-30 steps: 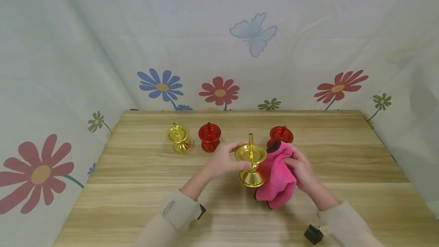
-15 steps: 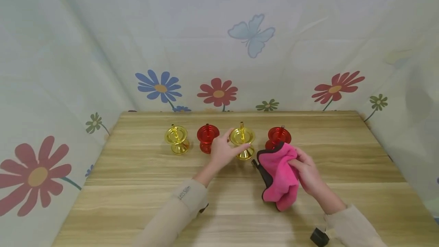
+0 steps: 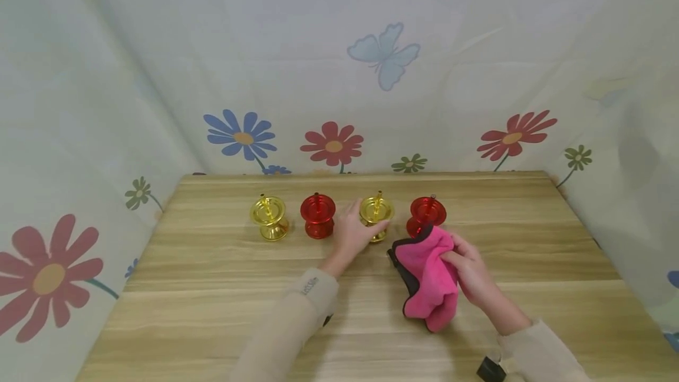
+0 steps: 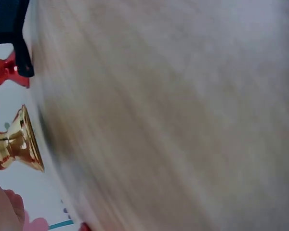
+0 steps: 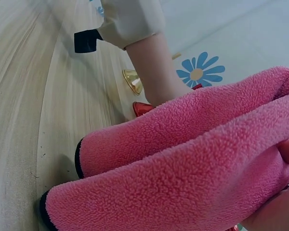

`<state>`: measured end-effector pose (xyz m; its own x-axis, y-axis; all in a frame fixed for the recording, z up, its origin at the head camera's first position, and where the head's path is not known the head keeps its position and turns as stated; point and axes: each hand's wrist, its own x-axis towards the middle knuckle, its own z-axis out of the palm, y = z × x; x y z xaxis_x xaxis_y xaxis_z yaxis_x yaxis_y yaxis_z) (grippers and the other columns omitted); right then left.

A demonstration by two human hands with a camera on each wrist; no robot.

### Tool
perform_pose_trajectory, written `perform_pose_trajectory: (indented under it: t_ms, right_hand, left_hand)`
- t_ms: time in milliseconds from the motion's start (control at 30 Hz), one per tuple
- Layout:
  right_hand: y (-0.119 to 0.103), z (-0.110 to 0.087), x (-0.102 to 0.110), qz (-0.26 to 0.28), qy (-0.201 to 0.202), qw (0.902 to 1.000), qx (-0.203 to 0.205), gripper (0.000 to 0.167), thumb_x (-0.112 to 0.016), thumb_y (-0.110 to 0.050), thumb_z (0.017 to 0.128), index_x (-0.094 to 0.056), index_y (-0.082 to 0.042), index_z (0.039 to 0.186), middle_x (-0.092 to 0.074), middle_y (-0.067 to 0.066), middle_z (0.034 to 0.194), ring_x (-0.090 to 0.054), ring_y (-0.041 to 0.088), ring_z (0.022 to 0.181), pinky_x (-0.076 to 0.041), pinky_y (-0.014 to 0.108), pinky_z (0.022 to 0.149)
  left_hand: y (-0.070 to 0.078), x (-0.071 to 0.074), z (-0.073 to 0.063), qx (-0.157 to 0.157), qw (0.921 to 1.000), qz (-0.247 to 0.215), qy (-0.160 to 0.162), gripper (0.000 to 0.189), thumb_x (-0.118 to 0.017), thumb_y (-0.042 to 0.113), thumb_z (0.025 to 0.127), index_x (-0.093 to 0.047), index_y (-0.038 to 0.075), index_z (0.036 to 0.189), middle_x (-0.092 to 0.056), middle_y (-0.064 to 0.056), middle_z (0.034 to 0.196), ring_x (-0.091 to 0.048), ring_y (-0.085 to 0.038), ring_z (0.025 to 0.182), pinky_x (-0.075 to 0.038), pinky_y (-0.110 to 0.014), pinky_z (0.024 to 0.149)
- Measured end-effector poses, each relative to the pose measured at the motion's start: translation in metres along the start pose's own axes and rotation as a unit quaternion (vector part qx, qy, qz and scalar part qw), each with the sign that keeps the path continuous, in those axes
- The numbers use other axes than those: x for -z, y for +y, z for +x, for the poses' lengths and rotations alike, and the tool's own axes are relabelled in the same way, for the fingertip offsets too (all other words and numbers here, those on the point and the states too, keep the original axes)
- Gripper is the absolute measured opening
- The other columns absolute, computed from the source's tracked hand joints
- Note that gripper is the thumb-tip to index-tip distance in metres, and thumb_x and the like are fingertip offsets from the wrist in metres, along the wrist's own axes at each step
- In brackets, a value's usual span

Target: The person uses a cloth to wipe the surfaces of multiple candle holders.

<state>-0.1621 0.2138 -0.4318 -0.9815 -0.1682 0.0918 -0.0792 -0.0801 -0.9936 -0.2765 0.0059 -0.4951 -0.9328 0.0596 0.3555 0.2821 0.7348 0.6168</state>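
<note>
My left hand (image 3: 356,231) holds a shiny gold oil lamp (image 3: 378,208), thumb in front and fingers behind its dish. The lamp is upright, with a thin tube rising from the dish. Its flared base (image 4: 20,144) shows at the edge of the left wrist view; its top is cut off there. My right hand (image 3: 474,267) pinches a pink fleecy cloth (image 3: 432,279) with dark edging, which hangs over the table. That cloth fills much of the right wrist view. Behind its top edge stands a red oil lamp (image 3: 427,211), its base partly covered.
Another red oil lamp (image 3: 318,211) stands close to the left hand's left side. Farther left is a second gold oil lamp (image 3: 269,217). All stand in a row near the back of the wooden table (image 3: 212,287), before a flowered curtain (image 3: 297,46).
My left hand has moved the gold lamp away from me, into the row between the two red lamps. The right hand and the pink cloth have drawn slightly apart from it.
</note>
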Motion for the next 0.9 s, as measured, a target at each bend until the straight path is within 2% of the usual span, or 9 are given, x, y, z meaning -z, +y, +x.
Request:
perform_pose_trajectory:
  t_ms: [200, 367, 533, 667, 800, 900]
  right_hand:
    - [0.001, -0.001, -0.001, -0.002, -0.004, 1.0, 0.004, 0.033, -0.04, 0.004, 0.087, -0.056, -0.022, 0.099, -0.055, -0.011, 0.095, -0.052, 0.001, 0.084, -0.046, 0.014, 0.071]
    - [0.002, -0.001, -0.001, -0.008, -0.006, 0.9999, -0.003, 0.033, -0.039, 0.002, 0.088, -0.055, -0.023, 0.1, -0.056, -0.012, 0.096, -0.053, 0.0, 0.083, -0.046, 0.014, 0.07]
    - [0.004, -0.001, -0.001, -0.012, -0.004, 0.9999, -0.006, 0.034, -0.038, 0.002, 0.088, -0.055, -0.024, 0.101, -0.055, -0.012, 0.096, -0.053, 0.0, 0.084, -0.046, 0.015, 0.071]
    - [0.004, -0.002, -0.001, -0.018, 0.001, 0.9998, -0.012, 0.032, -0.039, 0.001, 0.088, -0.054, -0.023, 0.1, -0.055, -0.011, 0.096, -0.052, 0.001, 0.084, -0.046, 0.015, 0.072]
    - [0.004, -0.002, 0.0, -0.017, 0.004, 0.9996, -0.02, 0.03, -0.039, 0.0, 0.088, -0.055, -0.023, 0.099, -0.055, -0.012, 0.095, -0.052, 0.001, 0.084, -0.046, 0.015, 0.072]
    - [0.003, -0.002, 0.001, -0.022, 0.006, 0.9995, -0.024, 0.028, -0.039, 0.0, 0.088, -0.055, -0.022, 0.098, -0.055, -0.011, 0.095, -0.052, 0.001, 0.083, -0.046, 0.015, 0.071]
  left_hand:
    - [-0.006, -0.003, -0.001, 0.027, 0.9994, 0.009, -0.019, 0.085, -0.064, 0.06, 0.066, -0.046, 0.002, 0.125, -0.052, -0.013, 0.125, -0.049, -0.026, 0.115, -0.042, -0.038, 0.094]
    - [-0.007, -0.002, -0.001, 0.048, 0.9975, 0.0, -0.052, 0.086, -0.064, 0.059, 0.068, -0.041, 0.004, 0.13, -0.047, -0.013, 0.13, -0.045, -0.028, 0.119, -0.039, -0.041, 0.096]
    - [-0.004, 0.0, 0.0, 0.071, 0.9931, 0.021, -0.091, 0.091, -0.06, 0.063, 0.067, -0.033, 0.009, 0.135, -0.043, -0.01, 0.134, -0.043, -0.028, 0.12, -0.038, -0.044, 0.096]
    - [-0.001, 0.01, -0.002, 0.065, 0.9911, 0.035, -0.11, 0.096, -0.059, 0.067, 0.066, -0.027, 0.01, 0.137, -0.042, -0.01, 0.135, -0.044, -0.029, 0.119, -0.041, -0.045, 0.093]
    - [0.0, 0.03, -0.011, 0.034, 0.995, 0.012, -0.093, 0.082, -0.065, 0.055, 0.069, -0.034, 0.013, 0.133, -0.049, -0.007, 0.128, -0.049, -0.026, 0.113, -0.043, -0.044, 0.089]
    - [-0.002, 0.047, -0.02, 0.011, 0.9987, 0.001, -0.05, 0.066, -0.067, 0.045, 0.073, -0.045, 0.013, 0.126, -0.056, -0.004, 0.119, -0.054, -0.023, 0.106, -0.045, -0.041, 0.086]
